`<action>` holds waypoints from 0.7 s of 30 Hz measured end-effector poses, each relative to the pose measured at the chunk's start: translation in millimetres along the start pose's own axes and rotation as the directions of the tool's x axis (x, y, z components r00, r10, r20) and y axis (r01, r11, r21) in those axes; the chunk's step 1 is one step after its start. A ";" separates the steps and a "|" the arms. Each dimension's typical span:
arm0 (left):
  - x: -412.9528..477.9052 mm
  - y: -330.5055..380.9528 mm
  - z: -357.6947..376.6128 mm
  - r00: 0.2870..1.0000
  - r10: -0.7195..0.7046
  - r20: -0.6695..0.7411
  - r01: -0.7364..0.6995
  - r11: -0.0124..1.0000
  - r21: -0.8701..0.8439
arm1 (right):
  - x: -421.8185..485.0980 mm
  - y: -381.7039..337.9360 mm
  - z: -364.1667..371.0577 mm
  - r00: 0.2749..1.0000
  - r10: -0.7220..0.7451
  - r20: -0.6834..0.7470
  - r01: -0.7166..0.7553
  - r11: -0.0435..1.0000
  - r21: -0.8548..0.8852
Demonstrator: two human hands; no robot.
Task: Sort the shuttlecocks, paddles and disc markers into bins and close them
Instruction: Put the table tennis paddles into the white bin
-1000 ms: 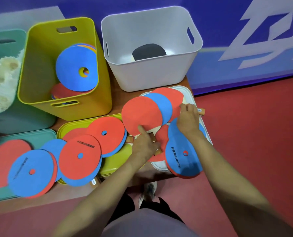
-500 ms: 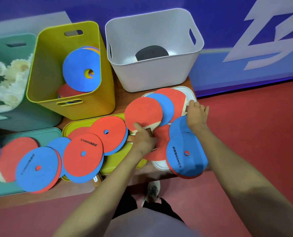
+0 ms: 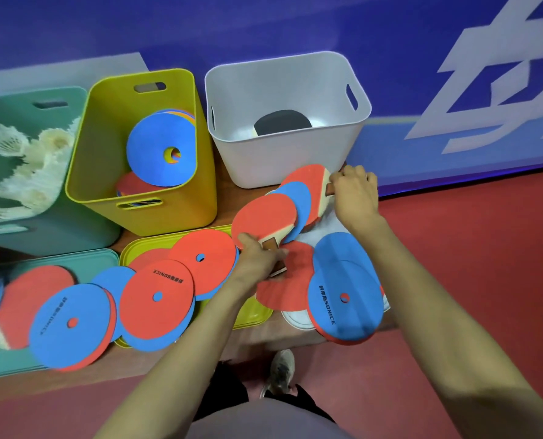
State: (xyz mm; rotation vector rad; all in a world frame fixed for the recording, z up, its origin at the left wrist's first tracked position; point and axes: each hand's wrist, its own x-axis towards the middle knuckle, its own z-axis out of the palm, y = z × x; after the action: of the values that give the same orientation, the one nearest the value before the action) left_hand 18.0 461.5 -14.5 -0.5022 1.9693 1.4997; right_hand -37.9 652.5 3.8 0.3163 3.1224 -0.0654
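Three bins stand in a row at the back of the table (image 3: 223,206). The teal bin (image 3: 58,231) at nine o'clock is heaped with white feathered shuttlecocks (image 3: 26,160). The yellow bin (image 3: 175,213) at eleven holds stacked discs (image 3: 159,153), a blue one leaning on top. The white bin (image 3: 283,156) at twelve has a black paddle (image 3: 283,122) lying inside.

Their lids lie in front: teal lid (image 3: 83,259) at eight, yellow lid (image 3: 251,312) at six, white lid (image 3: 298,320) at four. More flat red and blue discs, each with a small centre hole and some printed SONICE, overlap across all three.

At the centre the left hand (image 3: 257,261) grips the wooden handle of a red paddle (image 3: 264,217). At two o'clock the right hand (image 3: 354,194) is curled round the handle of a second red paddle (image 3: 308,177). A blue round piece (image 3: 298,201) lies between them; paddle or disc, I cannot tell.
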 end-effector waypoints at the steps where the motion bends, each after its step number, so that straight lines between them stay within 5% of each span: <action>1: -1.8 1.1 -5.7 1.000 -0.017 -0.021 0.016 0.999 -0.034 | -1.9 -4.9 -4.0 0.999 -0.042 -0.015 0.042 0.999 -0.009; 12: -7.5 21.3 -46.9 0.996 0.014 0.083 0.003 0.977 -0.211 | -31.1 -36.1 -91.1 0.936 -0.263 -0.233 0.232 0.961 -0.152; 15: -5.3 23.5 -55.7 0.991 0.022 0.132 0.006 0.978 -0.208 | -36.5 -28.8 -104.0 0.851 -0.307 -0.427 0.257 0.951 -0.171; 21: -9.3 37.1 -55.6 0.990 0.007 0.138 0.023 0.976 -0.217 | -31.0 -11.6 -113.6 0.765 -0.345 -0.544 0.311 0.937 -0.157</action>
State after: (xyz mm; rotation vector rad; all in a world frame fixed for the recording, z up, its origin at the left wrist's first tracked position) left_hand -11.4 418.5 28.4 -0.4827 1.7053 1.7088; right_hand -9.6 639.6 118.0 -0.2846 3.7227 0.1512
